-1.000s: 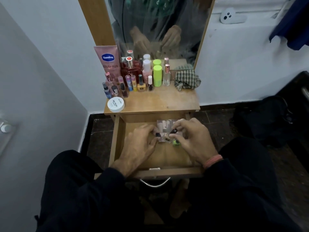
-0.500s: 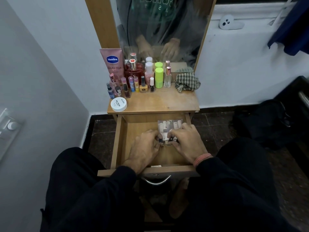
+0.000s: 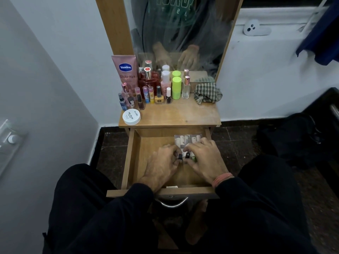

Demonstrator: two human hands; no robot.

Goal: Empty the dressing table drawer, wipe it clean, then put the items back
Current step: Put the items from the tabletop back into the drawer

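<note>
Wooden bench (image 3: 176, 114) carries bottles; its drawer (image 3: 130, 158) stands open below. Left hand (image 3: 161, 166) and right hand (image 3: 206, 160) reach in palms down, curled fingers pinching small dark bottles (image 3: 183, 156) beside a clear packet (image 3: 186, 139).

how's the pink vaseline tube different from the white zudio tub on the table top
The Vaseline tube is pink, tall and flat, standing upright at the back left against the mirror frame; the white tub is low and round, sitting near the front left edge. The tube's printing faces forward, while the tub's label is on its lid, facing up. Both are cosmetics out on the dressing table top, not in the open drawer.
</note>
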